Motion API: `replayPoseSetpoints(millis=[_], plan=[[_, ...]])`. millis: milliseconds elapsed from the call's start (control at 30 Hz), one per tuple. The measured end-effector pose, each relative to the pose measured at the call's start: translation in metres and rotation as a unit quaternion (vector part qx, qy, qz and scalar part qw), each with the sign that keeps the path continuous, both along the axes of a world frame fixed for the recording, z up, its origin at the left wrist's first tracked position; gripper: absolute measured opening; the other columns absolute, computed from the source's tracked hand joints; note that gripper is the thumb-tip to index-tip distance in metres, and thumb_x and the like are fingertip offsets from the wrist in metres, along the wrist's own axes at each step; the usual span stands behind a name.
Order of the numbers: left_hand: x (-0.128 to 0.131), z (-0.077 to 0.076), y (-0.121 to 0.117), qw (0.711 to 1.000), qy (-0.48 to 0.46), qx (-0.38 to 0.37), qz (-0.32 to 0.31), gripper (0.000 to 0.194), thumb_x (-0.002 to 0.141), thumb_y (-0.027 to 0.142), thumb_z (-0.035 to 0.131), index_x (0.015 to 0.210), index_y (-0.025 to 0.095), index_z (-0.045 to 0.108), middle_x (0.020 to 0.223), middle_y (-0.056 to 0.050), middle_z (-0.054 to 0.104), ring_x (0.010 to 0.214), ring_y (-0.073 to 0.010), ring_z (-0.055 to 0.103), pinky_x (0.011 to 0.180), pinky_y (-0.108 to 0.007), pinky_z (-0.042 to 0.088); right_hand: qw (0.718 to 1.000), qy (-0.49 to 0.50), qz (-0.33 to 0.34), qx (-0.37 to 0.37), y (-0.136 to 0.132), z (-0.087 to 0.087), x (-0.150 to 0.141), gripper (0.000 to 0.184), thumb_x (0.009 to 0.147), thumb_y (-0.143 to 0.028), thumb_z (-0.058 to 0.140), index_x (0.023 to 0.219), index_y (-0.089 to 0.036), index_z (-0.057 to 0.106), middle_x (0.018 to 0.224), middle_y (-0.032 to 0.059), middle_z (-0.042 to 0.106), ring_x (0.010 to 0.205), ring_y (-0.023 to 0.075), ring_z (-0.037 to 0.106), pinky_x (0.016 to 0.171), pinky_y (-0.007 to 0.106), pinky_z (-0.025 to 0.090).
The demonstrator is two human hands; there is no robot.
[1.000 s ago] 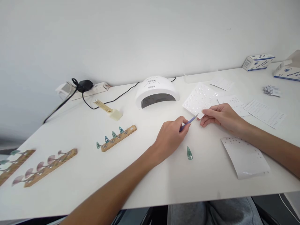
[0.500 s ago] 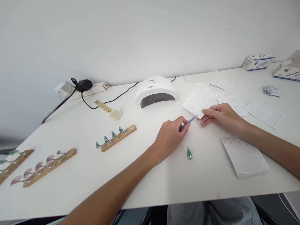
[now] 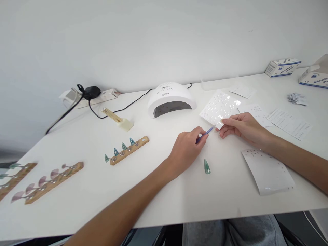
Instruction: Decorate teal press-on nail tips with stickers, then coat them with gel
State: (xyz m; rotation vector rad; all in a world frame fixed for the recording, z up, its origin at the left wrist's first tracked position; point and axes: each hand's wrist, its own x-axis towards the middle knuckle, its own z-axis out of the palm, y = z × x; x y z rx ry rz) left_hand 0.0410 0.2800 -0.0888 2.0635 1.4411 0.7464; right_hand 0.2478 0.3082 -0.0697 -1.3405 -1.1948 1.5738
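Observation:
My left hand (image 3: 187, 147) is closed on slim blue-purple tweezers (image 3: 206, 133), their fine metal tip touching or just by the lower corner of a white sticker sheet (image 3: 217, 108). Small shiny raised stickers cover that sheet. Its near corner is pinched between the thumb and fingers of my right hand (image 3: 237, 125), and the sheet tilts, catching light. A single green press-on nail (image 3: 207, 167) with a pointed tip lies on the table just below my hands. Under my right forearm, another sheet (image 3: 268, 174) with small dark marks rests slightly curled.
A white nail lamp (image 3: 171, 97) stands at the back. Left are wooden nail stands (image 3: 129, 151) bearing blue-green nails, more stands (image 3: 55, 184), a pale brush (image 3: 119, 120) and a power strip (image 3: 102, 97). Right are sticker sheets (image 3: 289, 123), packets (image 3: 297, 99) and alcohol pad boxes (image 3: 283, 67).
The sticker sheet in my right hand has tilted slightly, and its shine has shifted. Both hands and the tweezers stay almost where they were.

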Motion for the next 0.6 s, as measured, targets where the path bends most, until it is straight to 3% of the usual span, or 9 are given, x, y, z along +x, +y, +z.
replayPoseSetpoints(millis=[600], plan=[[0.0016,-0.0032,-0.0005,1.0,-0.022,0.02,0.002,0.017,0.091,0.029,0.052,0.079,0.019,0.058,0.049,0.008,0.037,0.046,-0.0072,0.027,0.046,-0.023,0.025,1.0,0.017,0.011,0.001,0.0006,-0.0015,0.0032,0.026,0.086,-0.026,0.071,0.067,-0.009,0.073,0.064,0.0126,0.072,0.062,0.0169,0.07,0.068,0.025,0.059]])
